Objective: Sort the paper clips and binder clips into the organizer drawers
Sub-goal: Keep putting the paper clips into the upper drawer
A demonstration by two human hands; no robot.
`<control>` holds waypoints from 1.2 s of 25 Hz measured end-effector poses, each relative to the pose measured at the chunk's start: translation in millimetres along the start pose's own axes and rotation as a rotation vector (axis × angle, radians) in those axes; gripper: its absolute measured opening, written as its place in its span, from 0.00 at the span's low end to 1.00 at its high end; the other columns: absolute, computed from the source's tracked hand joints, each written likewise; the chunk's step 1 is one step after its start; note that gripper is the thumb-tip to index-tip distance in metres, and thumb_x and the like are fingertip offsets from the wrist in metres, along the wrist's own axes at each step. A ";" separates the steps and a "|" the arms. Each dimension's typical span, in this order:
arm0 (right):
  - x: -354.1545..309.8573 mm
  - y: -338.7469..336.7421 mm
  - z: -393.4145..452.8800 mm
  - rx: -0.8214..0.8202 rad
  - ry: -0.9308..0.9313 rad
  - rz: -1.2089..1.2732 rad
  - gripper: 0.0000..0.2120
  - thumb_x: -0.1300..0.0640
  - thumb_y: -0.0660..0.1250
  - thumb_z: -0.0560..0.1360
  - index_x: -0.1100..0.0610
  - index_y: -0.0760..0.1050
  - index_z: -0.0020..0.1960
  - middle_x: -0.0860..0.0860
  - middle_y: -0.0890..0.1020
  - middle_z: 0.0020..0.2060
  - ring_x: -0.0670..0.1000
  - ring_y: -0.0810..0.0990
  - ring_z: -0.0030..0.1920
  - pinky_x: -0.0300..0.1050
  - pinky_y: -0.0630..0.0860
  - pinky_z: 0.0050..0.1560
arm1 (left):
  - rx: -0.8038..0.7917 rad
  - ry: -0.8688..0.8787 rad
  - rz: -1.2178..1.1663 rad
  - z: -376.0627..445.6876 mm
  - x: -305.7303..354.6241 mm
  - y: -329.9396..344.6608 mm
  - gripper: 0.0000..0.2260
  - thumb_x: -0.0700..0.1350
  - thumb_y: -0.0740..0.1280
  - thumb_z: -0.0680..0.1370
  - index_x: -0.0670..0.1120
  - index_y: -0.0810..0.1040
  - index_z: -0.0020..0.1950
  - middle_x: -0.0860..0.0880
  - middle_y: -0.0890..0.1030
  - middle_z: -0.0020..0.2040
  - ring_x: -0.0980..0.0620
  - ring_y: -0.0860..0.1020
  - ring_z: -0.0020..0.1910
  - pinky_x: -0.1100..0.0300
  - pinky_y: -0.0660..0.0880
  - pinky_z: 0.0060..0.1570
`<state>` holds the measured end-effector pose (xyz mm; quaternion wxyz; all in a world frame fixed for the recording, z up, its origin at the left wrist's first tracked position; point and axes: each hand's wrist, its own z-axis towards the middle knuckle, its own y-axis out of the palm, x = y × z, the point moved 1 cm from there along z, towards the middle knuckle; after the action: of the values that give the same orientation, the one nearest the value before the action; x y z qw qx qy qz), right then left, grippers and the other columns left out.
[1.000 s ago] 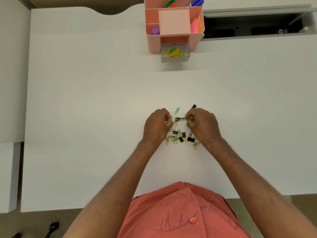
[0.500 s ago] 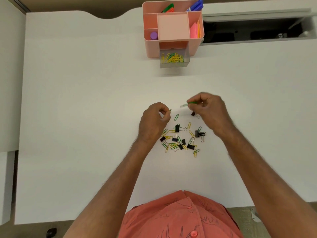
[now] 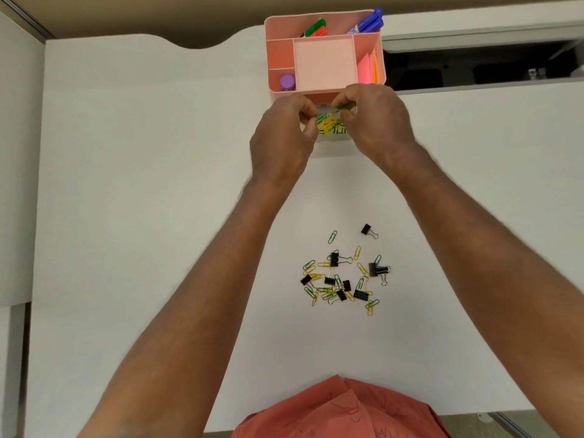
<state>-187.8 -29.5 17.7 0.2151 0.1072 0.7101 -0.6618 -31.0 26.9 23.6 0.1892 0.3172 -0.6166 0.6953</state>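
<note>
1. Since half a second ago, both hands have been carried from the pile near the middle of the desk (image 3: 126, 216) to the pink organizer (image 3: 325, 63) at the far edge.
2. The left hand (image 3: 284, 137) and the right hand (image 3: 376, 121) are now held over the open clear drawer (image 3: 331, 139) that projects from the organizer's front.
3. The right hand's fingers are curled, and green paper clips (image 3: 343, 107) are pinched between thumb and fingertips just above the drawer.
4. The left hand's fingers are likewise curled into a pinch; something small seems to be held there, but what it is cannot be told.
5. Yellow and green paper clips (image 3: 328, 124) are already seen lying inside the drawer, between the two hands.
6. It is judged that a drop into the drawer is in hand, so one more batch of paper clips is about to be sorted.
7. A mixed pile (image 3: 343, 276) of paper clips and black binder clips (image 3: 374, 269) is left on the desk nearer the front edge, with one binder clip (image 3: 366, 229) lying apart toward the far side.
8. No binder clips are seen in the drawer, so much of the task is judged to remain.
</note>
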 end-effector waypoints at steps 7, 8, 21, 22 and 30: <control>17.3 -6.5 -43.6 0.231 0.013 0.297 0.08 0.58 0.66 0.78 0.52 0.83 0.53 0.45 0.83 0.50 0.43 0.77 0.45 0.39 0.76 0.48 | -0.077 0.128 0.218 24.4 5.1 24.5 0.06 0.46 0.67 0.79 0.53 0.82 0.54 0.54 0.83 0.52 0.52 0.79 0.53 0.51 0.80 0.46; 20.5 -7.2 -58.0 0.242 0.026 0.315 0.08 0.59 0.66 0.77 0.52 0.82 0.53 0.46 0.82 0.49 0.42 0.75 0.42 0.38 0.74 0.46 | -0.052 0.146 0.189 19.7 3.6 24.4 0.06 0.47 0.67 0.79 0.53 0.81 0.54 0.54 0.82 0.53 0.52 0.79 0.53 0.53 0.79 0.45; 62.9 41.3 -248.8 -0.299 0.016 -0.075 0.20 0.59 0.70 0.77 0.51 0.78 0.68 0.49 0.80 0.59 0.54 0.74 0.57 0.50 0.74 0.54 | -0.471 -0.108 0.198 -196.4 -61.3 21.0 0.12 0.50 0.70 0.79 0.49 0.76 0.60 0.52 0.76 0.56 0.50 0.73 0.59 0.51 0.77 0.51; 62.2 41.6 -250.4 -0.302 0.007 -0.089 0.20 0.58 0.70 0.77 0.51 0.77 0.69 0.49 0.80 0.59 0.55 0.74 0.57 0.50 0.74 0.54 | -0.480 -0.114 0.212 -203.0 -59.8 20.1 0.14 0.50 0.71 0.78 0.49 0.75 0.61 0.51 0.76 0.56 0.50 0.73 0.59 0.52 0.77 0.51; 44.7 42.1 -249.8 -0.310 -0.002 -0.186 0.21 0.43 0.70 0.76 0.52 0.78 0.65 0.50 0.81 0.56 0.56 0.74 0.58 0.51 0.72 0.54 | -0.481 -0.083 0.318 -211.0 -47.6 28.9 0.11 0.48 0.70 0.79 0.47 0.76 0.58 0.48 0.77 0.56 0.47 0.75 0.57 0.55 0.72 0.47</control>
<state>-249.8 215.1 -32.1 0.1675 0.0059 0.8102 -0.5617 -59.1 234.4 -37.9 0.1222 0.1907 -0.8129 0.5365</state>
